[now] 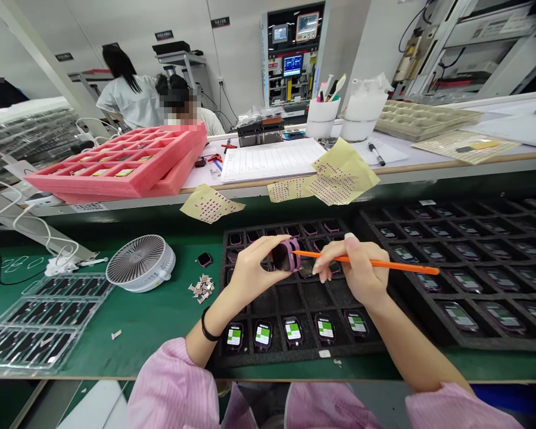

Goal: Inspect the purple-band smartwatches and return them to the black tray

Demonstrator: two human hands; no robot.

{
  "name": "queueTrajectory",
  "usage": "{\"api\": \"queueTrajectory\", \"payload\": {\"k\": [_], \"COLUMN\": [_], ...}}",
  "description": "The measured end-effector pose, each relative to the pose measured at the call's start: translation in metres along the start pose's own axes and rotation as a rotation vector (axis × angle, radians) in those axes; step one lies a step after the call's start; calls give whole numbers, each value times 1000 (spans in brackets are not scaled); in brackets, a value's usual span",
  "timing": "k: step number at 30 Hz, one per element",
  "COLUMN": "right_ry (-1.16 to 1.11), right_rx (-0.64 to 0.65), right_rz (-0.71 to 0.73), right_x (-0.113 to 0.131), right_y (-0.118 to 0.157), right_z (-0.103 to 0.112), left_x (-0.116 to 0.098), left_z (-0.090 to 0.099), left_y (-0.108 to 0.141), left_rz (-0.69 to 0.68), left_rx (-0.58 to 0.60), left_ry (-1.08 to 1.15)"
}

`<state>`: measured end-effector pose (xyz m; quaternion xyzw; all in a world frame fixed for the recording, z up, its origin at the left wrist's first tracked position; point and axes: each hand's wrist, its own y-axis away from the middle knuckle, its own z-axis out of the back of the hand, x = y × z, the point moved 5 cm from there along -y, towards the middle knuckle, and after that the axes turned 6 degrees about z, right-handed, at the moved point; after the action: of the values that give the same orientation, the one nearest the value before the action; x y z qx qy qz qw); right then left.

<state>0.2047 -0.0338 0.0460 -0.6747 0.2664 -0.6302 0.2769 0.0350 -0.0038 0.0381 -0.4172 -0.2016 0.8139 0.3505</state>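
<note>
Between the thumb and fingers of my left hand (259, 262) is a smartwatch body (282, 257) with a purple case, tilted up above a black foam tray (268, 301). My right hand (357, 268) grips an orange pen-like stick (399, 266), whose thin tip meets the purple edge of the watch. Whether the tip presses in or only touches, I cannot tell. Under my hands, the tray's front row holds several watches with lit green-and-white screens (292, 330). Dark-screened watches (310, 229) fill pockets at the back.
A second foam tray of watches (469, 281) lies to the right. Left are a white fan (142, 262), small loose pieces (202, 288), a single watch (204, 259) and a clear plastic tray (40, 319). The shelf bears a pink foam tray (125, 161) and paper sheets (272, 159). Two people sit beyond.
</note>
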Motion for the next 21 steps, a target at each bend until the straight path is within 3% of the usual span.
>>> {"api": "queueTrajectory", "payload": {"k": [21], "right_ry": [25], "right_rx": [10], "right_rz": [27], "right_x": [0], "right_y": [1], "right_z": [-1], "left_x": [0], "left_z": [0], "left_y": [1], "left_rz": [12], "left_rx": [-5], "left_ry": [-15]}}
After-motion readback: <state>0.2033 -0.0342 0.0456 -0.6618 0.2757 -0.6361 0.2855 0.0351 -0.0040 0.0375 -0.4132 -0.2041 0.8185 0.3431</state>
